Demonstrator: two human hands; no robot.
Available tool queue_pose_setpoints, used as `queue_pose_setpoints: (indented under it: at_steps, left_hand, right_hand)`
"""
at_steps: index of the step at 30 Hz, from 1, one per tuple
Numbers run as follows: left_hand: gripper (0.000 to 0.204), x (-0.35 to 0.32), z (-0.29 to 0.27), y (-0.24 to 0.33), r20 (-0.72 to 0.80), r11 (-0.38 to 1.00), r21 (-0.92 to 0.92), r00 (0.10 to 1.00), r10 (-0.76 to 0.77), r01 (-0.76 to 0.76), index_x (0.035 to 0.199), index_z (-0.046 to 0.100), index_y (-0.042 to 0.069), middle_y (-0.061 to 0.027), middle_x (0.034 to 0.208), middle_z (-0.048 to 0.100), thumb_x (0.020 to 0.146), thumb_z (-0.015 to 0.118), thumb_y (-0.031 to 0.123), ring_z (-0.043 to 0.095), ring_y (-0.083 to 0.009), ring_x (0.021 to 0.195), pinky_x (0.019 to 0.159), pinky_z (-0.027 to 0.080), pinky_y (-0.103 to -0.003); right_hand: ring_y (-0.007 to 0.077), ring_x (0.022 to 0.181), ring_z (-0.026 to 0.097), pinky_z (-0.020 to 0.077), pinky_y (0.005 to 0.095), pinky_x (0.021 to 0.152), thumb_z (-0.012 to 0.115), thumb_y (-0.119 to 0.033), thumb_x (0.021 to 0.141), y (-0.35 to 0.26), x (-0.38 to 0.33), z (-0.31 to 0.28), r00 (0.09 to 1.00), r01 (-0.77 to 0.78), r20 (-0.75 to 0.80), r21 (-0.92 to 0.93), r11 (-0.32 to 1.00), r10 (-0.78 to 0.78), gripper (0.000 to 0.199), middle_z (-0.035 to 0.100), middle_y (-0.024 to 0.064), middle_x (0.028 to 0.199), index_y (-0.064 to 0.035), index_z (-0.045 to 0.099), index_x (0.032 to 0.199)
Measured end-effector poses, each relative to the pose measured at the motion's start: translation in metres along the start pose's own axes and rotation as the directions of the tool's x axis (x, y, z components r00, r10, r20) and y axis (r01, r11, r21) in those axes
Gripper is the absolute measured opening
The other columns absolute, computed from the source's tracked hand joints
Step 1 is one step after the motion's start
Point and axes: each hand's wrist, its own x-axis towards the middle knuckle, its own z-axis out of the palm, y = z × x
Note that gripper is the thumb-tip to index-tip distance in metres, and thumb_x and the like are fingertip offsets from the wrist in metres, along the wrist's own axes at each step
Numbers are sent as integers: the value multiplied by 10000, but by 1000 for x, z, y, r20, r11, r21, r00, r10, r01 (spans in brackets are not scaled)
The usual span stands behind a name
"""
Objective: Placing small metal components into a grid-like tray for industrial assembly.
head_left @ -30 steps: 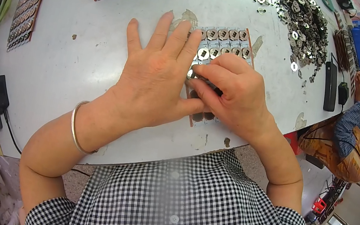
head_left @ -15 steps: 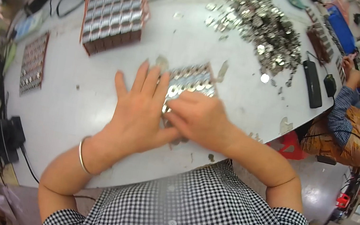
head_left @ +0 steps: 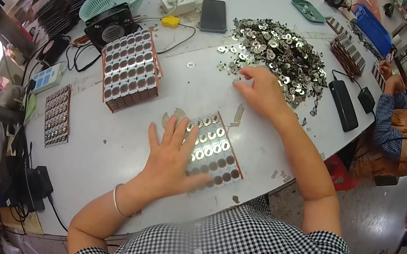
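Observation:
My left hand (head_left: 168,159) lies with spread fingers over the left side of a flat panel (head_left: 221,164). Rows of round spots cover this panel. The upper rows carry shiny metal pieces, while the rows nearest me show plain dark discs. My right hand (head_left: 261,92) is raised at the near left edge of a heap of small silvery metal pieces (head_left: 281,56). Its thumb and forefinger are apart, with nothing visible between them. The remaining fingers of that hand curl partly out of sight.
A stack of similar panels (head_left: 131,71) stands left of centre, and a single panel (head_left: 57,116) lies farther left. Beyond are a teal basket (head_left: 114,0), a power strip (head_left: 177,3) and a dark flat device (head_left: 214,15). A black bar-shaped object (head_left: 343,105) and a person (head_left: 404,130) are at right.
My right hand has left the panel and moved away from me to the metal heap. My left hand stays spread on the panel. The view has tilted, showing more of the far table.

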Motion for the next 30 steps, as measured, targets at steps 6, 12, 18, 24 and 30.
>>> queue_pose_setpoints:
  at_steps: [6,12,18,24,30]
  left_hand:
    - [1117,2,3,2,2,1000,-3,1000,-3,3,1512,380,-71,-331,1575,318,742,786,629,246,-515,1493,1122,101,-770]
    - [1169,1,1,-3,-35,997,-67,999,-39,36,1514,357,-92,-324,1578,326,710,812,624,282,-497,1490,1155,111,-729]
    - [1165,10,-1,-20,-105,1000,-10,994,-1,0,1462,400,-118,-317,1529,387,655,847,593,326,-497,1459,1131,179,-716]
    - [1171,13,-2,-18,-91,1000,20,996,13,-11,1459,415,-96,-304,1541,380,637,837,623,276,-530,1460,1096,165,-758]
    - [1197,10,0,-17,-56,999,28,998,-24,25,1485,401,-95,-288,1563,381,662,810,672,259,-502,1493,1122,130,-744]
  right_hand:
    - [348,848,679,559,435,813,710,-210,919,7,8,17,988,157,48,-204,966,-150,194,691,153,994,-58,729,1039]
    - [278,783,692,553,385,715,663,-168,957,10,-13,6,984,173,28,46,984,-175,172,714,154,956,-31,716,1046]
    - [51,747,633,516,203,655,653,-45,974,-35,-69,-26,729,-590,664,486,645,166,158,691,5,900,12,684,1118]
    - [26,792,620,521,204,685,656,31,948,-39,-93,-11,832,-360,555,532,766,5,149,684,4,885,16,682,1094]
    - [33,708,597,500,205,625,688,5,941,-52,-99,-7,854,-335,519,501,798,33,116,678,-2,839,13,687,1057]
